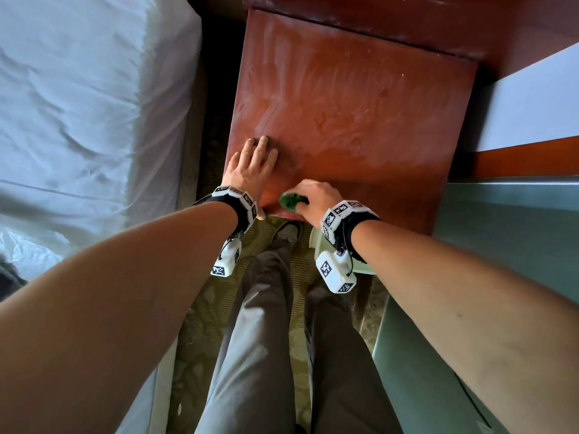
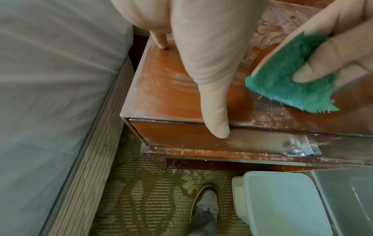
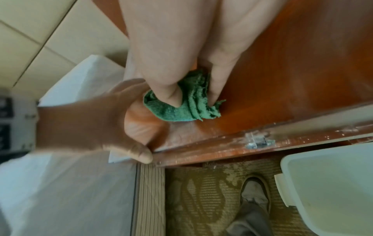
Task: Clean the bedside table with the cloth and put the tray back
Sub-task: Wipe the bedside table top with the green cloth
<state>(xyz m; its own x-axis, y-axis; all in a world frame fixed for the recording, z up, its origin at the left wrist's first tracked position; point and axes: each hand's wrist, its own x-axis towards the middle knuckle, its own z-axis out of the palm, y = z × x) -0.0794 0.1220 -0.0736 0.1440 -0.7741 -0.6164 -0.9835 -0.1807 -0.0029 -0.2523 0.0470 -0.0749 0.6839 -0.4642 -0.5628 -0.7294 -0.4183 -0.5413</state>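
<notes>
No readable writing is showing, only black-and-white square markers on the wrist bands (image 1: 238,198). The left hand (image 1: 250,169) is lying flat with straight fingers on the near left corner of the glossy, streaked reddish wooden table (image 1: 360,98), thumb hanging over the front edge. The right hand (image 1: 316,195) is curling round a bunched, fuzzy green cloth (image 1: 291,202), pressing it at the table's front edge.
</notes>
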